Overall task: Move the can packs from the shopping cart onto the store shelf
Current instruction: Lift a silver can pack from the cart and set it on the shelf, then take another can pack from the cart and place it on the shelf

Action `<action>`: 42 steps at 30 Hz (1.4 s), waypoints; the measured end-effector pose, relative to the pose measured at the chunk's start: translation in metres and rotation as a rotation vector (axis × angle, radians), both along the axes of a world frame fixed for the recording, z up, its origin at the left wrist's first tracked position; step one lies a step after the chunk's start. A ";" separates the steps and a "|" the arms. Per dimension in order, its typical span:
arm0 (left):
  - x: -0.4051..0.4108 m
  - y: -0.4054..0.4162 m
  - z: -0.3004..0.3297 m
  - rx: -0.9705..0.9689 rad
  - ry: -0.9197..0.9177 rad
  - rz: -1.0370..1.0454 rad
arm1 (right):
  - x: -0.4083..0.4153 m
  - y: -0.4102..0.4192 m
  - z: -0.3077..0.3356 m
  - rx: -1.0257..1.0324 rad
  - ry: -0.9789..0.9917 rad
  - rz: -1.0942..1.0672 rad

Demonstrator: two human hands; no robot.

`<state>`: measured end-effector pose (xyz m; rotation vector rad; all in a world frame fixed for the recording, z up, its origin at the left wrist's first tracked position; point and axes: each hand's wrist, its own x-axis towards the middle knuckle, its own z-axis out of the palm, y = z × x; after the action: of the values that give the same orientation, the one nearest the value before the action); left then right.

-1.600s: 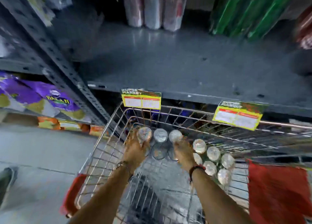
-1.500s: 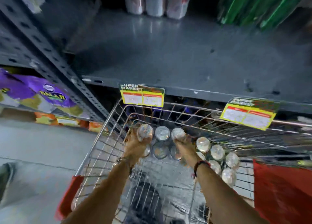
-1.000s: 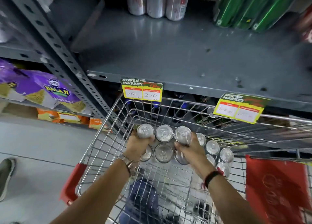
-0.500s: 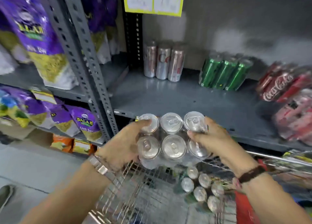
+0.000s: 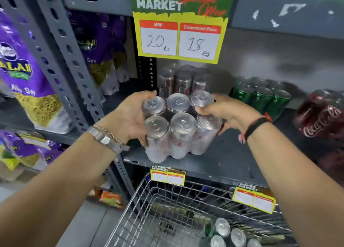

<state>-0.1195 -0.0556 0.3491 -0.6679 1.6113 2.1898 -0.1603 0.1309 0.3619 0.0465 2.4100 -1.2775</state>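
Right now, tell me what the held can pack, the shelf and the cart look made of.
Silver can pack: bare metal lids with a dull sheen, likely aluminium, under glossy clear wrap.
Shelf: grey painted metal, probably steel, chipped and scuffed.
Shopping cart: shiny wire mesh, likely plated steel.

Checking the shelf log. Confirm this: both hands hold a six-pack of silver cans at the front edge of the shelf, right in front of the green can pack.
One detail is wrong. The head view shows the left hand and right hand holding the six-pack of silver cans in front of the silver can pack; the green can pack stands off to the right.

Left hand point(image 5: 128, 116), right hand point(image 5: 223, 111) — both clasped
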 end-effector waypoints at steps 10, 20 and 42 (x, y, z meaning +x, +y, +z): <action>-0.019 -0.003 -0.022 -0.312 0.112 -0.015 | -0.028 -0.013 -0.023 -0.095 -0.003 -0.003; 0.102 0.126 -0.166 -1.383 0.955 -0.641 | 0.148 0.122 -0.179 0.269 0.302 -0.233; 0.089 0.233 -0.394 -0.349 -0.148 -0.549 | 0.200 0.205 -0.422 -0.434 -0.452 -0.919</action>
<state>-0.0302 0.1775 -0.0449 -0.3968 1.8447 1.4581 0.0397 0.3357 -0.0599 1.2754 1.6781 -1.8633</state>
